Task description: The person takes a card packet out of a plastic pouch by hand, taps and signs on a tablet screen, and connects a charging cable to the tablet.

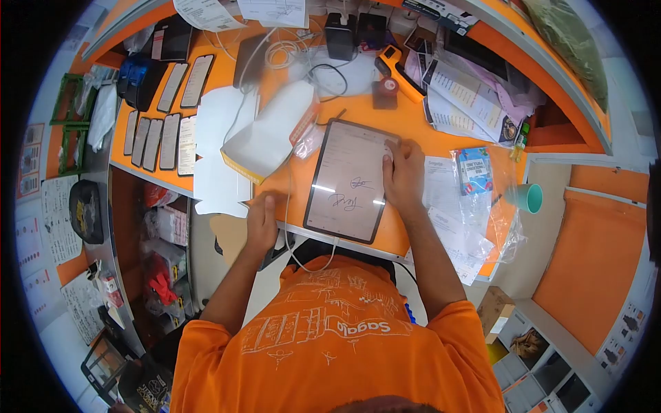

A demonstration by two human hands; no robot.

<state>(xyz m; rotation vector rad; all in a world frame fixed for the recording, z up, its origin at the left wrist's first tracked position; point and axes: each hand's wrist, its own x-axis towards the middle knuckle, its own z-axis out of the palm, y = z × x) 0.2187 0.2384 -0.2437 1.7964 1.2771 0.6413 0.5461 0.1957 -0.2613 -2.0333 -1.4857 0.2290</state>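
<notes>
A dark-framed tablet [344, 182] lies at a slant by the desk's front edge, its screen showing a document with handwritten marks. My right hand [405, 172] grips the tablet's right edge, thumb on the front and fingers around the side. A white cable [323, 270] loops below the tablet's bottom edge. At the desk edge, left of the tablet, rests my left hand [261, 220]. Its fingers are loosely extended, with nothing visible in them. Just above it sits an open white-and-yellow cardboard box [265, 138], beside white card sheets [224, 151].
Several phones [169, 141] lie in rows on the left. A yellow-black handheld device [401, 74], a charger block [341, 36] and coiled cables [282, 54] are at the back. Papers [447, 199], a blue packet [474, 172] and a green cup [529, 198] lie right.
</notes>
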